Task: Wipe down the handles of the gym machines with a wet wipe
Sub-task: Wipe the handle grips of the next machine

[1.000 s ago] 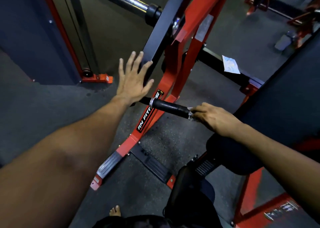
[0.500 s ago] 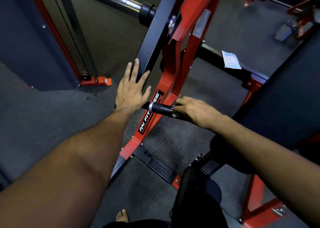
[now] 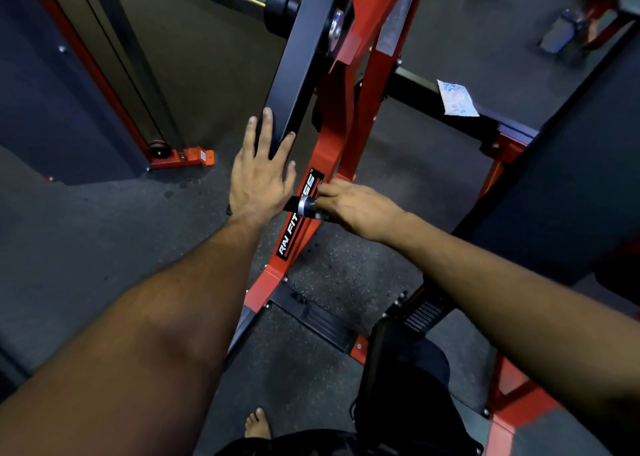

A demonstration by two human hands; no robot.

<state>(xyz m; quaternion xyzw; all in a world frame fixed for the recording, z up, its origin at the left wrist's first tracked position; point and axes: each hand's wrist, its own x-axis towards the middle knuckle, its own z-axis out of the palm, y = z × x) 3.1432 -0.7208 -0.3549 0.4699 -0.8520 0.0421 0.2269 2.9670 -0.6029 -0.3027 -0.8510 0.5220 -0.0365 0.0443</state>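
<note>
Right hand [image 3: 360, 209] has slid inward along the black handle [image 3: 292, 203] since 1 s ago, from its outer end to the chrome collar [image 3: 306, 206] by the red frame [image 3: 332, 164]; wet wipe, seen earlier at the fingertips, is now hidden. Head view: right fingers curl round the handle w/ thumb side toward the collar. Left hand [image 3: 261, 175] lies flat, fingers straight & spread, pressing the dark angled arm [image 3: 304, 60] just above the handle. Wipe packet [image 3: 457, 99] sits on the black crossbar [image 3: 415, 86] behind. Bare foot [image 3: 258, 422] on the floor below.
</note>
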